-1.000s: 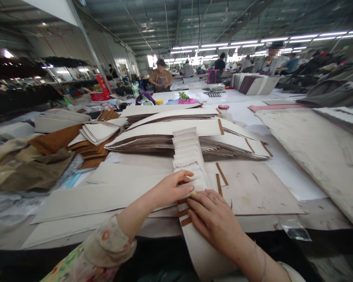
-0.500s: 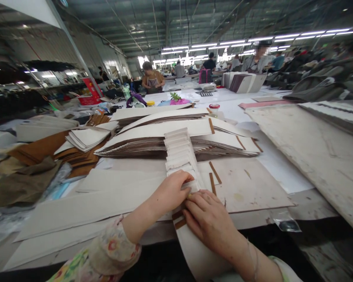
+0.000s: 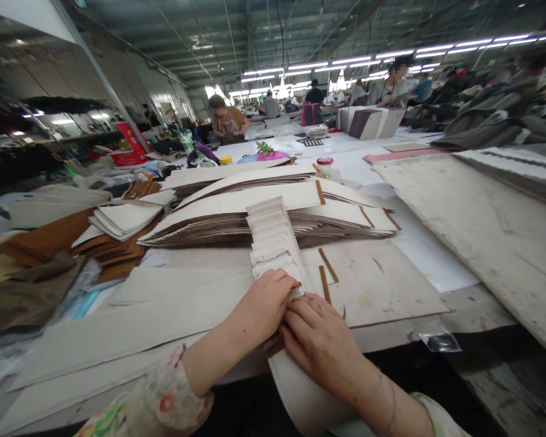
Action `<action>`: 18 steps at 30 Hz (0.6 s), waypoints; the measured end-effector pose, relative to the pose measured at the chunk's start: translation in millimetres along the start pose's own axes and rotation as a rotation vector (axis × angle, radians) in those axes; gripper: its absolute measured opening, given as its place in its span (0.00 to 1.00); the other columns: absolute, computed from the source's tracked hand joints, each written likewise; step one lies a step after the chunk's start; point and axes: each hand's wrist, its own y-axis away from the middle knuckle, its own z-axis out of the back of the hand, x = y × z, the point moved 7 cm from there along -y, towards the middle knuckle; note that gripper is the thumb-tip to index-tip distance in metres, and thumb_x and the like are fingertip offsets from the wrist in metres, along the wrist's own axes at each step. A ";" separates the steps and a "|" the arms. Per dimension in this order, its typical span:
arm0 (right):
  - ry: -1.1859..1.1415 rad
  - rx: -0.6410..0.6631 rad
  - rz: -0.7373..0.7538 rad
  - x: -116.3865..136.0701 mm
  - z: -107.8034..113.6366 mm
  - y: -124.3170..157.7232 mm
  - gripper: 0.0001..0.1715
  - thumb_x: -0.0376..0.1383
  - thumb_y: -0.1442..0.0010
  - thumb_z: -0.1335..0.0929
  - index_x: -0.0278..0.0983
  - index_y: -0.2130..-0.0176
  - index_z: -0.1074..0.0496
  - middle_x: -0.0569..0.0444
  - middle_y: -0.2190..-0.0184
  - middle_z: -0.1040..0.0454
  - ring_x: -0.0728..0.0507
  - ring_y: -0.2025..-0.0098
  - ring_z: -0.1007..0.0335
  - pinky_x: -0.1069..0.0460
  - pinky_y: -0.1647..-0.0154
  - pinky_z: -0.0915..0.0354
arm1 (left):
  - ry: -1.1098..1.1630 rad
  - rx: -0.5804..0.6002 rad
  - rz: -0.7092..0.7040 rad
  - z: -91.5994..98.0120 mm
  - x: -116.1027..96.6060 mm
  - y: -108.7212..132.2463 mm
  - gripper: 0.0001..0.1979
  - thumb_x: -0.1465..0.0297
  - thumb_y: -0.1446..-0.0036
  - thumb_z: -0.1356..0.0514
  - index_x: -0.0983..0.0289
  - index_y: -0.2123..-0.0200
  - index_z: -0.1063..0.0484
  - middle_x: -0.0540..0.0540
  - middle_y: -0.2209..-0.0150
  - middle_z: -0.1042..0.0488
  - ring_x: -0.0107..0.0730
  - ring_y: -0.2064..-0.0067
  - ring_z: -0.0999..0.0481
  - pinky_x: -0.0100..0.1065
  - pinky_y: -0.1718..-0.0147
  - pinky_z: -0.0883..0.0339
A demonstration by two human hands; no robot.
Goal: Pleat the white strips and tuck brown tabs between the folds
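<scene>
My left hand (image 3: 269,301) and my right hand (image 3: 321,337) meet at the table's front edge, thumbs and fingers closed on an off-white panel (image 3: 309,391). It hangs toward me over the edge and has a brown band across it. The exact spot between my fingertips is hidden. Just beyond my hands lies a row of overlapping off-white pieces (image 3: 273,233), stepped one over another. The row's far end leans against a big stack of off-white panels (image 3: 236,203) with brown undersides and brown end bands.
Long off-white panels (image 3: 131,328) lie at left, beside brown pieces (image 3: 40,237). At right are a stained board (image 3: 391,279), a larger sheet (image 3: 473,206) and a small plastic bag (image 3: 440,341). A lidded jar (image 3: 324,165) stands behind the stack. People work farther back.
My left fingers have closed down nearer my right hand, and the panel's brown band is more covered. The whole view has shifted slightly.
</scene>
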 end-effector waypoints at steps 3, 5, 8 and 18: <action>-0.004 0.013 -0.012 -1.4 -2.4 1.7 0.08 0.32 0.43 0.39 0.34 0.64 0.32 0.51 0.65 0.31 0.44 0.57 0.38 0.47 0.46 0.46 | -0.028 0.031 -0.009 -2.6 -2.3 1.8 0.10 0.77 0.42 0.51 0.65 0.60 0.33 0.55 0.61 0.32 0.34 0.59 0.35 0.36 0.56 0.39; -0.003 0.024 -0.024 -2.6 -4.3 2.6 0.08 0.30 0.44 0.39 0.34 0.65 0.33 0.51 0.65 0.32 0.44 0.57 0.38 0.47 0.46 0.46 | -0.048 0.062 -0.021 -3.9 -4.7 3.5 0.09 0.76 0.43 0.50 0.65 0.60 0.33 0.55 0.61 0.32 0.35 0.59 0.36 0.37 0.56 0.39; 0.007 0.027 -0.033 -3.5 -5.3 2.1 0.08 0.28 0.46 0.40 0.34 0.66 0.33 0.51 0.66 0.33 0.43 0.58 0.39 0.46 0.47 0.45 | -0.059 0.090 -0.022 -3.9 -7.0 6.3 0.10 0.76 0.43 0.49 0.65 0.59 0.33 0.55 0.61 0.33 0.36 0.58 0.37 0.37 0.57 0.39; 0.052 -0.037 -0.138 -7.7 -0.6 -0.6 0.14 0.30 0.45 0.40 0.35 0.56 0.37 0.48 0.61 0.32 0.43 0.55 0.38 0.43 0.49 0.43 | 0.091 -0.080 0.105 9.8 16.1 22.1 0.08 0.75 0.44 0.47 0.64 0.62 0.31 0.53 0.62 0.32 0.34 0.57 0.35 0.35 0.56 0.40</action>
